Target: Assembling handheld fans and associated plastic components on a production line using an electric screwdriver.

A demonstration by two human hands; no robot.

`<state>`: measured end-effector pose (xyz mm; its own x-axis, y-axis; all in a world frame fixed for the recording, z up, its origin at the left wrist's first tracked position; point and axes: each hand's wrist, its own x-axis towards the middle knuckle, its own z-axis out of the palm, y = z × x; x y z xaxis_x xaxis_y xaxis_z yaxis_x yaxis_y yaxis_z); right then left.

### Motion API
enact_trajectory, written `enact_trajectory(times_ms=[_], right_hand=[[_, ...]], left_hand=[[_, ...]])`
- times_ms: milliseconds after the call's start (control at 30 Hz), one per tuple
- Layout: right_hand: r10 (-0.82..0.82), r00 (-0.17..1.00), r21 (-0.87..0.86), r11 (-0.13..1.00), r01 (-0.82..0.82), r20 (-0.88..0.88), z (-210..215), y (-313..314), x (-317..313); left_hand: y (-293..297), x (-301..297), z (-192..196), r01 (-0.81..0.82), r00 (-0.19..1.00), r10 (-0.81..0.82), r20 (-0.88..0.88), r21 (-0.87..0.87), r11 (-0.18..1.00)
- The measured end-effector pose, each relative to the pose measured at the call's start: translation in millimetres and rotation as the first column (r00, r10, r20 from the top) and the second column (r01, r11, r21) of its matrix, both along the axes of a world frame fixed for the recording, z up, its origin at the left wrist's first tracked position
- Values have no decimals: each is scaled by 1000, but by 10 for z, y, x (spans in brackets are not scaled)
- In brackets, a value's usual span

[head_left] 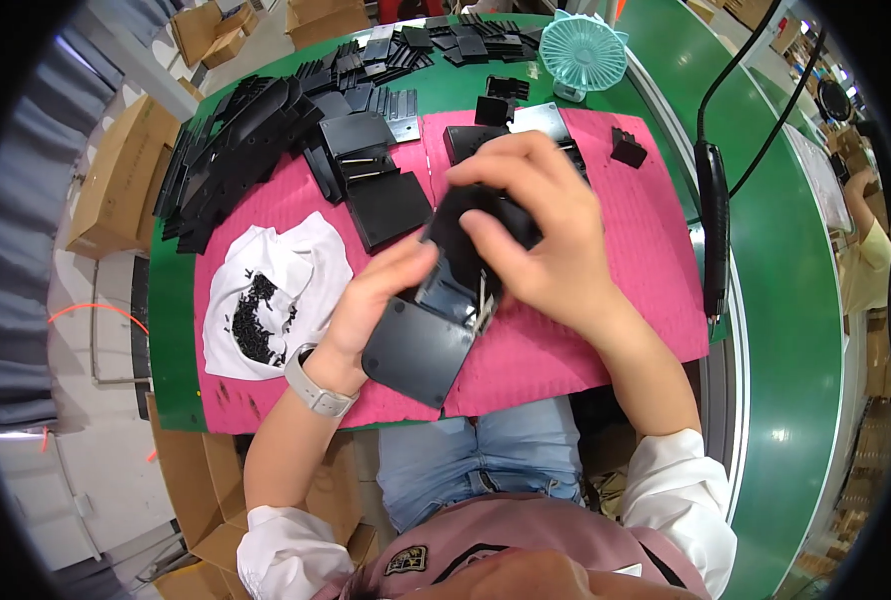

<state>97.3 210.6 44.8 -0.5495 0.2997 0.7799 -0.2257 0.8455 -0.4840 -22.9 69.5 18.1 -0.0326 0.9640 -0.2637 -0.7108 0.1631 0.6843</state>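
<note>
Over the pink mat (pixel 616 330) I hold up a black hinged plastic part (pixel 421 350), with a flat square panel at its lower end and thin metal rods near the middle. My left hand (pixel 378 292) supports its left side, the thumb side against it. My right hand (pixel 551 230) closes round its upper end, thumb and fingers curled over it. Part of it is hidden behind my fingers. Just left of it lie two similar black parts: a square-panelled one (pixel 391 208) and another one (pixel 358 134) with metal rods.
A white cloth (pixel 324 262) at left bears a heap of small black screws (pixel 256 325). Piles of black plastic pieces (pixel 231 150) line the far left edge. A teal fan (pixel 583 55) stands at the back. A black electric screwdriver (pixel 712 230) hangs by its cable at right.
</note>
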Motion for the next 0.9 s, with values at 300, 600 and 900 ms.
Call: enact_trajectory(times_ms=[300,600,900], right_hand=[[199,955,-84,979,-185,218,4,-66,121],[236,933,-104,971,-215,272,6,-29,124],[108,912,202,958,-201,396,-38,-70,127]], left_hand=[[-91,-137,-81,-283,958,266,105,219,934],[-51,10,103,-386,883,415,-218,162,908],[-11,26,18,-342,863,380,-333,168,924]])
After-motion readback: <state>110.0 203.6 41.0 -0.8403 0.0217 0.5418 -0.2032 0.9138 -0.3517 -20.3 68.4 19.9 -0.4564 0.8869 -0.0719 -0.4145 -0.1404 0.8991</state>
